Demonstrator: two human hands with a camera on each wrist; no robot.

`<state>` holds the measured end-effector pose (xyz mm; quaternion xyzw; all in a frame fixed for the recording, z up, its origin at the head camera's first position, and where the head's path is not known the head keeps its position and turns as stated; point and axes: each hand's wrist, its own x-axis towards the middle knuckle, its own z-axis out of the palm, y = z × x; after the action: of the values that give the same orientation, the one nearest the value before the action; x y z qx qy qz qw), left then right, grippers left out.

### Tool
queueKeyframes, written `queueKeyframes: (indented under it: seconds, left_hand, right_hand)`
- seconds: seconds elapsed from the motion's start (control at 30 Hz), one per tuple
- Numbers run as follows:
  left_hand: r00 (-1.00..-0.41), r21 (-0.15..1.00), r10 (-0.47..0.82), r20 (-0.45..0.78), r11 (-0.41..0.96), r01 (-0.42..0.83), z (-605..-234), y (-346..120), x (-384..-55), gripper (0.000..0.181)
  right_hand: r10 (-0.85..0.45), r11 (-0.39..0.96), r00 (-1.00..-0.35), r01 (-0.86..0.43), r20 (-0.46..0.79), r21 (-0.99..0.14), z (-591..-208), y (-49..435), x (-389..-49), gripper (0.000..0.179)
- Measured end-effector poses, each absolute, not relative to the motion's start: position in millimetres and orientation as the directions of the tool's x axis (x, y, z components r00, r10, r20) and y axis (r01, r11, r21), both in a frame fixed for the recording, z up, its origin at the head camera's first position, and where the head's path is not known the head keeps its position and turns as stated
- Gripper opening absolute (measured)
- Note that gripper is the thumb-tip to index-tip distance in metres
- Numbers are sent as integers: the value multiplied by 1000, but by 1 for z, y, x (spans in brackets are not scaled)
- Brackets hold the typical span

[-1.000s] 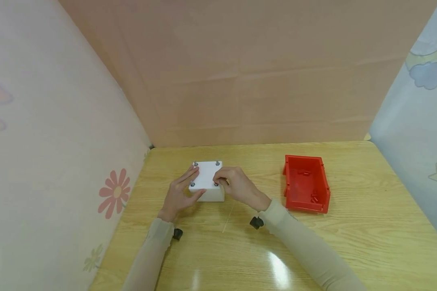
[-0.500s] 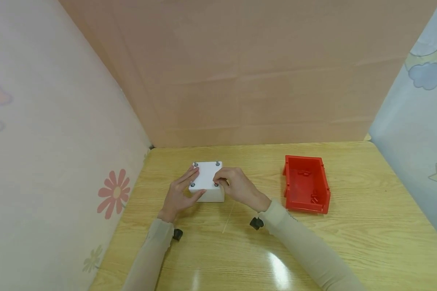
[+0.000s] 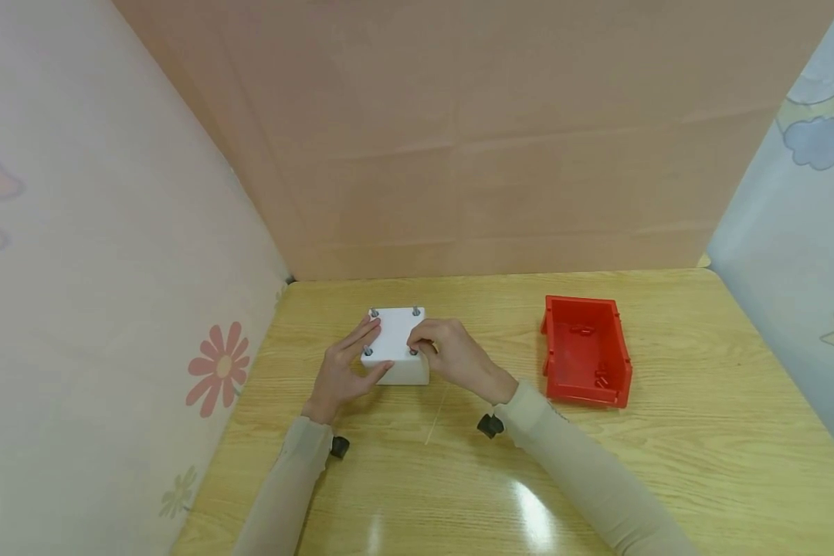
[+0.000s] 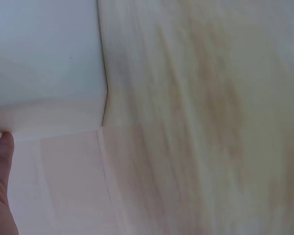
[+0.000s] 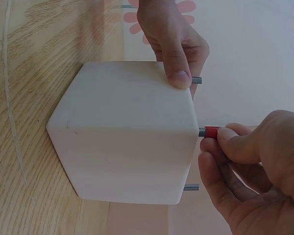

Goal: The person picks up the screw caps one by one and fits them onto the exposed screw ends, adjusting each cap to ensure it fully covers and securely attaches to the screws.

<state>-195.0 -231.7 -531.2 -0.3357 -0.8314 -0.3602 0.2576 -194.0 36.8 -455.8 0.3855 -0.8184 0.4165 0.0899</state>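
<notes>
A white block stands on the table, with threaded metal studs sticking up from the corners of its top. My left hand grips the block at its left near corner, thumb on the front face and fingers along the left edge. In the right wrist view, a small red cylindrical cap sits over the end of the near right stud. My right hand pinches that cap between thumb and fingertips. The left wrist view shows only one side of the block and some left fingers.
A red bin on the right holds several small red caps. On the wooden table, a thin pale strand lies just in front of the block. A brown sheet closes off the back, and patterned walls flank both sides.
</notes>
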Motion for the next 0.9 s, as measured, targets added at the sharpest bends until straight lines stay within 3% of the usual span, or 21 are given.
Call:
queueKeyframes:
  seconds: [0.57,0.9]
  left_hand:
    - [-647,438,360,672,511,739,-531,-231,-194,65]
    - [-622,410,374,688,506,759,-531,-230,-195,63]
  right_hand:
    - [-557,350,-673,-722,487,-597,-456,36,-194,17]
    - [-554,369,-685,-712,473,-598,-456,37,-194,15]
